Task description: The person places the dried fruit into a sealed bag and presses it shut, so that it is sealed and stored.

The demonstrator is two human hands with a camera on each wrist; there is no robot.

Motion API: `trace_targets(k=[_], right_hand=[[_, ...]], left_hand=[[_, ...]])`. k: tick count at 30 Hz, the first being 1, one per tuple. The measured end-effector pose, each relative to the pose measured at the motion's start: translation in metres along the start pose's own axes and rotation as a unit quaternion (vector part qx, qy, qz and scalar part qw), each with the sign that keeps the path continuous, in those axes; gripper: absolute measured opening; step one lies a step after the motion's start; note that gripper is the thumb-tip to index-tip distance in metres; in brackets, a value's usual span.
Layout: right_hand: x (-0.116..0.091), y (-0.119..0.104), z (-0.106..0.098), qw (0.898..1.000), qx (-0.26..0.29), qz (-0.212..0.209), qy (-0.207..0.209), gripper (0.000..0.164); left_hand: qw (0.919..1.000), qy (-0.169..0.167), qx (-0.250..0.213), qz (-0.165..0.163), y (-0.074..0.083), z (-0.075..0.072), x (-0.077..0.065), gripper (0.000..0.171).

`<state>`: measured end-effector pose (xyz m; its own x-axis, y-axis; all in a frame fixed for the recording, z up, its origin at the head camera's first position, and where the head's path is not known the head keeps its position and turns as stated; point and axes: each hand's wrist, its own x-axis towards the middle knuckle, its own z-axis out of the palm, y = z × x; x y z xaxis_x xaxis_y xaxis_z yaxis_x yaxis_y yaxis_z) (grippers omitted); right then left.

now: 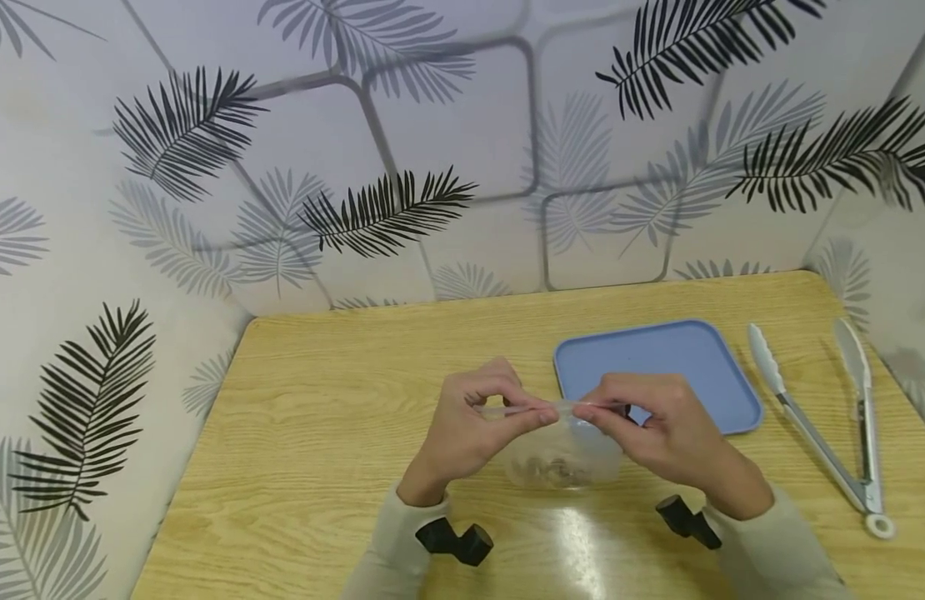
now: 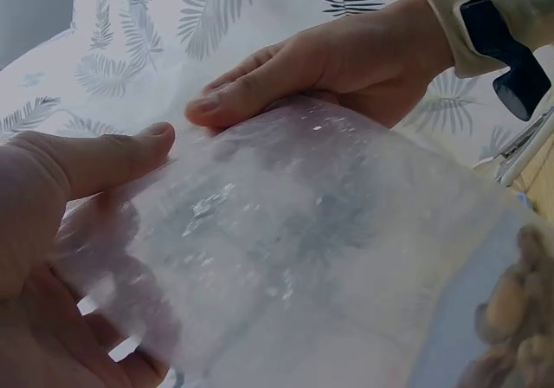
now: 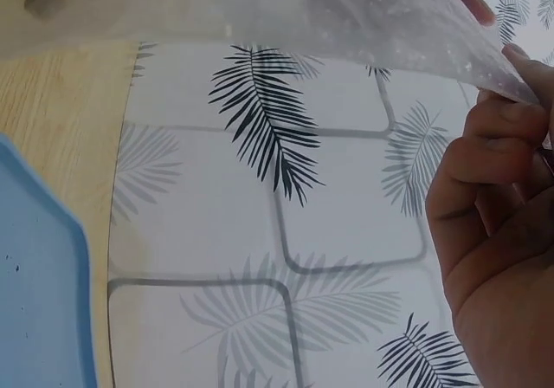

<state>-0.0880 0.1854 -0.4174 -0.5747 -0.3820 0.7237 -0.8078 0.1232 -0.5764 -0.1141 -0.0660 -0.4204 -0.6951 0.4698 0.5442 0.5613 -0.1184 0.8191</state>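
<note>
A clear plastic bag [image 1: 522,454] hangs between both hands above the table, with its top edge held level. My left hand [image 1: 473,421] pinches that edge between thumb and fingers on the left. Close beside it, my right hand [image 1: 661,429] pinches the same edge on the right, the thumb tips only a little apart. In the left wrist view, several brown nut-like pieces [image 2: 511,310] lie at the bottom of the bag; their exact kind is blurred. The right wrist view shows the bag's film [image 3: 303,11] stretching away from the curled fingers.
A blue tray [image 1: 687,358] lies behind the right hand. At the right end of the wooden table [image 1: 320,425], metal tongs [image 1: 822,450] with pale tips lie spread apart. A leaf-patterned cloth [image 1: 462,233] stands behind the table.
</note>
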Motion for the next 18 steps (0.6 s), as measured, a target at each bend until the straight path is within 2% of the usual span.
trace_targets(k=[6, 18], right_hand=[[-0.0020, 0.0044, -0.0049, 1.000, 0.010, -0.012, 0.010, 0.015], [-0.0037, 0.0048, -0.0073, 1.000, 0.007, -0.017, 0.015, 0.013]], left_hand=[[0.9998, -0.006, -0.016, -0.006, 0.0030, -0.0077, 0.0004, 0.009], [0.9999, 0.007, 0.014, -0.003, 0.0052, -0.0113, -0.0021, 0.013]])
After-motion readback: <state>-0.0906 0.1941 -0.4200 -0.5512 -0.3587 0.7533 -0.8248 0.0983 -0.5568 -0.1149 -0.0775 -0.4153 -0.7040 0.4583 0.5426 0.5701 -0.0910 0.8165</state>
